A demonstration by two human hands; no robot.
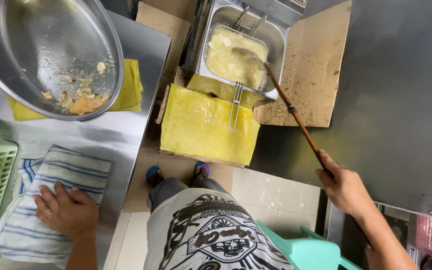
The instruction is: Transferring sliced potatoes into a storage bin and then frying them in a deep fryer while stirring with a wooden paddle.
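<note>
Left hand lies flat, fingers spread, on striped cloth on steel surface; cloth soft, light. Right hand closes fingers around end of long wooden-handled skimmer. Handle stiff, light, maybe greasy; best hold near end, far from heat. Skimmer head sits in bubbling fryer. Steel bowl with scraps far left.

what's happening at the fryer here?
A person stands at a small steel deep fryer full of bubbling oil. The right hand grips a long wooden-handled skimmer, its metal end dipped among the pale frying pieces. The left hand rests flat on a blue-striped white cloth on the steel counter. A large round steel bowl, holding a few fried scraps, sits tilted on a yellow cloth.
</note>
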